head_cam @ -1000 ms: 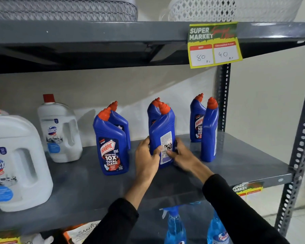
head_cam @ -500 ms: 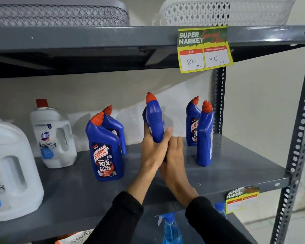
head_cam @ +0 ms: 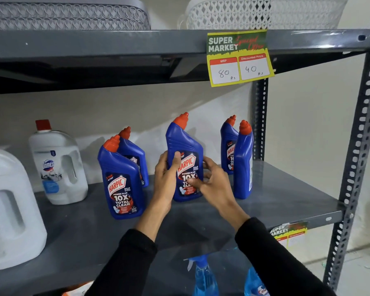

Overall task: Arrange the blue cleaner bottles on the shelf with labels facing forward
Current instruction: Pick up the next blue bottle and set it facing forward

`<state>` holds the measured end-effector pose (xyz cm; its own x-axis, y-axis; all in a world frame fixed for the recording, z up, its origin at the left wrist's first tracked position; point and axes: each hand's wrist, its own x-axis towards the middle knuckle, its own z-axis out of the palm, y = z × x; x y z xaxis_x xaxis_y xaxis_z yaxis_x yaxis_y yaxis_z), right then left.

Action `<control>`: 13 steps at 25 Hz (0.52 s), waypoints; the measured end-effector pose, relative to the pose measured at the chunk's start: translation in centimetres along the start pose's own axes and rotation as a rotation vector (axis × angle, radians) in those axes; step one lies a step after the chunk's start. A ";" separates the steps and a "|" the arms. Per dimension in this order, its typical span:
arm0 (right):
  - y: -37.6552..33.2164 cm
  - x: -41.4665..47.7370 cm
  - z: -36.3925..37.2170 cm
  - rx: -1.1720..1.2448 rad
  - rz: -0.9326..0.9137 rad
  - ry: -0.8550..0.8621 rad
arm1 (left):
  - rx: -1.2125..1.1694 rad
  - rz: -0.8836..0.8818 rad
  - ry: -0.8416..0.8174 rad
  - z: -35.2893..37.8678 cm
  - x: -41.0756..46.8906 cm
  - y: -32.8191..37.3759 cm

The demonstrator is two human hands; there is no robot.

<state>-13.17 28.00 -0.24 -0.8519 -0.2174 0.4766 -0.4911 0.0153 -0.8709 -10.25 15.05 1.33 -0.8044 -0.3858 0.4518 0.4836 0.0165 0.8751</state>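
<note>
Fingers (head_cam: 176,161) of our left hand (head_cam: 166,178) curl around the left edge of the middle blue cleaner bottle (head_cam: 185,159), thumb pressed flat on its front label, while our right hand (head_cam: 214,184) meets it from the other side, fingers loosely bent, tips touching the label's lower right part and the bottle's right edge. We hold the bottle upright at mid-shelf, its base at or just above the grey shelf (head_cam: 286,197); we cannot tell whether it rests there. Its Harpic label faces us.

Scanning from the left: two white Domex jugs, a large one (head_cam: 11,210) at the frame's edge and a smaller one (head_cam: 58,167) further back. Next, a pair of blue bottles, the front one (head_cam: 121,180) label forward, another (head_cam: 135,154) just behind it. To the right of our hands, a rear bottle (head_cam: 229,146) shows part of its label; the front-right bottle (head_cam: 244,161) stands side-on, label turned to the right. A yellow price tag (head_cam: 239,58) hangs from the shelf above.
</note>
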 end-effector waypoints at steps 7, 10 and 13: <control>1.9 0.4 -0.2 -0.134 0.052 0.014 | 0.118 0.013 -0.025 -0.2 -0.4 -1.3; 2.3 0.1 -0.3 -0.145 0.044 0.007 | 0.133 0.002 -0.022 -0.1 -0.4 -2.1; 2.0 -0.2 -0.5 -0.149 0.049 -0.027 | 0.162 -0.018 -0.003 0.2 -0.2 -2.1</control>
<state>-14.07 28.59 -2.03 -0.8714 -0.2391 0.4283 -0.4720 0.1708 -0.8649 -11.17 15.26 -0.59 -0.8134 -0.3848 0.4362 0.4074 0.1585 0.8994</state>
